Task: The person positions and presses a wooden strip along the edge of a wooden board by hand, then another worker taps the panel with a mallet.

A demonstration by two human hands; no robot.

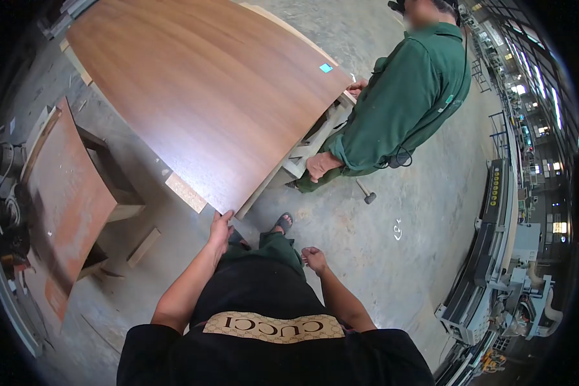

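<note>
The left fingers (226,217) grip the near corner of the smooth, wood-grained panel (212,96), lying over rough wooden supports (295,166); the right fingers (309,253), loosely curled and partly open, hold nothing.

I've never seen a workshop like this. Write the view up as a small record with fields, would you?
Setting: workshop, concrete floor
Main piece: wood-grain panel
Left hand: touching the panel's near corner
Right hand: off the panel, fingers loosely curled
Co-worker: green clothes, beside the panel
Marker on panel: blue-green sticker
On floor: hammer
At left: worn, stained board
</note>
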